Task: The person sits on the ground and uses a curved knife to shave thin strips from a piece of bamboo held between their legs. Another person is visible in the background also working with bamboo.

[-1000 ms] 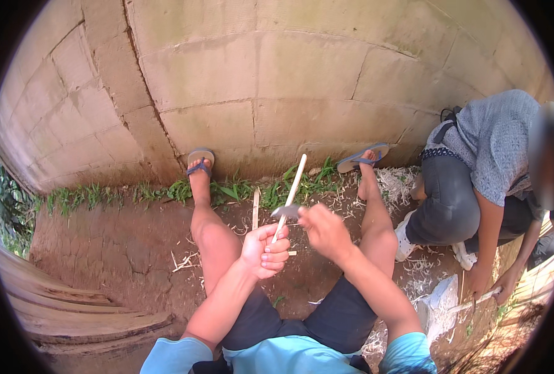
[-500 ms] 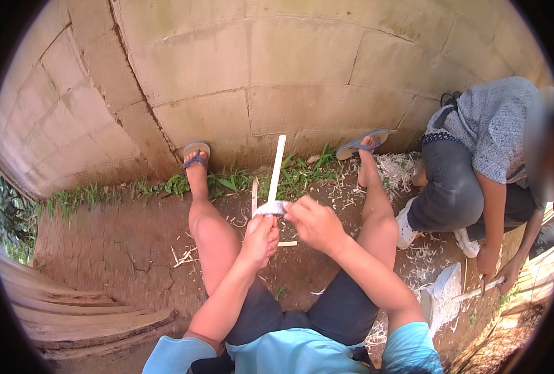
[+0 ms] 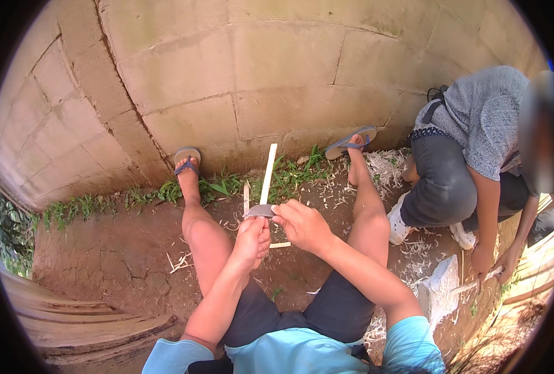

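Observation:
A pale wooden strip (image 3: 269,174) points up and away from between my hands. My left hand (image 3: 250,242) is closed around its lower end, which the fingers hide. Across the strip, just above that fist, lies a small grey-brown piece of sandpaper (image 3: 261,210), slightly curved. Its left end meets my left thumb. On the other side, my right hand (image 3: 305,227) pinches the sandpaper's right end between thumb and fingers. Both hands are over the ground between my spread knees.
Beyond my sandalled feet runs a block wall (image 3: 289,93) with grass (image 3: 211,187) at its base. At right a person (image 3: 476,137) crouches, hands on a stick beside a whitish block (image 3: 442,290). Wood shavings (image 3: 414,262) and short strips (image 3: 279,245) litter the soil. Planks (image 3: 84,305) lie at lower left.
The sandpaper has turned, its surface now dark where it looked whitish before. My hands and the strip have shifted slightly left and down in the picture, as has most of the scene.

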`<state>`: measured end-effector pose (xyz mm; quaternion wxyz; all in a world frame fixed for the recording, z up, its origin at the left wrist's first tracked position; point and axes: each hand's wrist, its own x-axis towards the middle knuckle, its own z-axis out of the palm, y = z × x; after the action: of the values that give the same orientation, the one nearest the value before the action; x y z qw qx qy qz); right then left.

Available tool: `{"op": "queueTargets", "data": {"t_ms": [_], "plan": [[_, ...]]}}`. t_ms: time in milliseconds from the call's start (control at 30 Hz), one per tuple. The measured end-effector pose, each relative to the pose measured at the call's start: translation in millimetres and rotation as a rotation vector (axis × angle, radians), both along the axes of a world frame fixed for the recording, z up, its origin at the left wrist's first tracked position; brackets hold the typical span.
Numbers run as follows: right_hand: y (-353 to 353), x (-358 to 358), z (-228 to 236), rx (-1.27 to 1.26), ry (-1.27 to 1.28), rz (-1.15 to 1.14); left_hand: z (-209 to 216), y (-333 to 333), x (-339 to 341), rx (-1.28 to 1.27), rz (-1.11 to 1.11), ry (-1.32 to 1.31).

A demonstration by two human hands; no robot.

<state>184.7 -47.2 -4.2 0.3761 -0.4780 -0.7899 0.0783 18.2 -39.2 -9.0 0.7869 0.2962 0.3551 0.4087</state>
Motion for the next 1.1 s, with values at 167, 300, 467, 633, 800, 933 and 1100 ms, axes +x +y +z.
{"op": "queueTargets", "data": {"t_ms": [167, 300, 467, 633, 800, 933, 1100], "plan": [[12.5, -2.9, 4.7, -0.05, -0.003, -0.08, 0.3, 1.7, -1.3, -0.009, 0.018, 0.033], [3.3, -2.4, 1.3, -0.086, 0.036, -0.008, 0.8, 0.3, -3.7, -0.03, 0.021, 0.036], [10.1, -6.9, 2.2, -0.087, -0.007, -0.08, 3.6, 1.0, -7.1, -0.028, 0.051, 0.065], [8.3, -2.3, -2.2, -0.11, 0.042, -0.067, -3.2, -2.1, -0.1, 0.022, 0.085, 0.058], [3.3, -6.2, -3.9, -0.185, 0.022, -0.065, -4.1, -0.9, 4.0, 0.043, 0.156, 0.075], [3.7, -14.0, 5.5, -0.266, -0.004, -0.073, -2.9, 2.5, 6.7, 0.098, 0.222, 0.12], [8.4, -24.2, 0.7, -0.258, 0.007, -0.099, -5.3, 9.9, 8.7, 0.098, 0.256, 0.175]]}}
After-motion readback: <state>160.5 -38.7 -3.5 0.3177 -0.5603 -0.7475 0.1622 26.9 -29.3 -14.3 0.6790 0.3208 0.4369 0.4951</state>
